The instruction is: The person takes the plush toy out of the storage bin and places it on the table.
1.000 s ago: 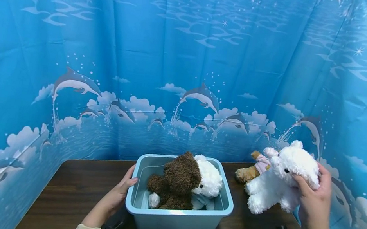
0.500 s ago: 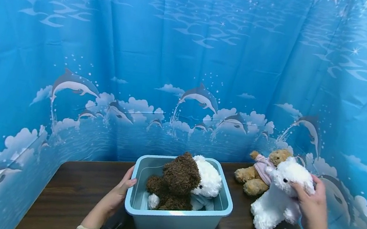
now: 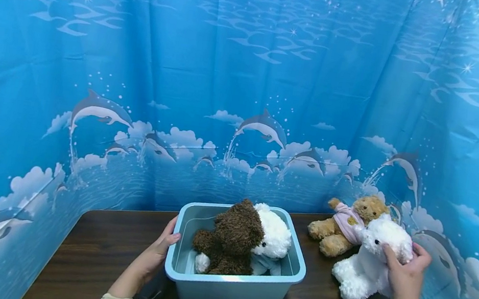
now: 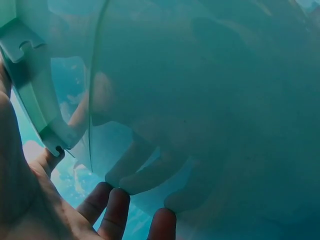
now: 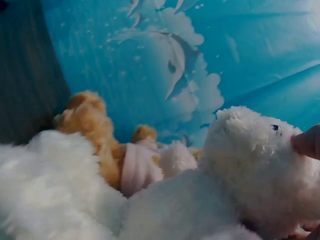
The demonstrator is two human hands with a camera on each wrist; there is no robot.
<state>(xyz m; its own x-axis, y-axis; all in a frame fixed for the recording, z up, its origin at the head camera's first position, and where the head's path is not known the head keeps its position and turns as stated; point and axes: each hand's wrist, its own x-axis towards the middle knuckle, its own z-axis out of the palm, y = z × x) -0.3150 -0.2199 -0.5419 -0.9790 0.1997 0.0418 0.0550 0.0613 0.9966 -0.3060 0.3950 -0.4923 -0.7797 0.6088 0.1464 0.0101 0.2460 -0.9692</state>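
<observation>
A light blue plastic tub (image 3: pixel 232 293) stands on the table with a brown plush toy (image 3: pixel 239 229) and a white plush toy (image 3: pixel 275 235) lying side by side in it. My left hand (image 3: pixel 157 248) holds the tub's left side, thumb on the rim. In the left wrist view its fingertips (image 4: pixel 162 222) touch the outer wall. To the right, my right hand (image 3: pixel 409 270) grips a second white plush toy (image 3: pixel 367 272) by the head, thumb beside its face. This toy sits upright at the table. A tan teddy bear (image 3: pixel 351 220) in a pink shirt lies just behind it.
The dark wooden table (image 3: pixel 104 243) extends left of the tub. Blue curtains (image 3: pixel 229 91) with printed dolphins hang behind the table and along both sides.
My right hand has lowered the white plush toy toward the table and slightly right, uncovering the teddy bear behind. My left hand and the tub have stayed in place.
</observation>
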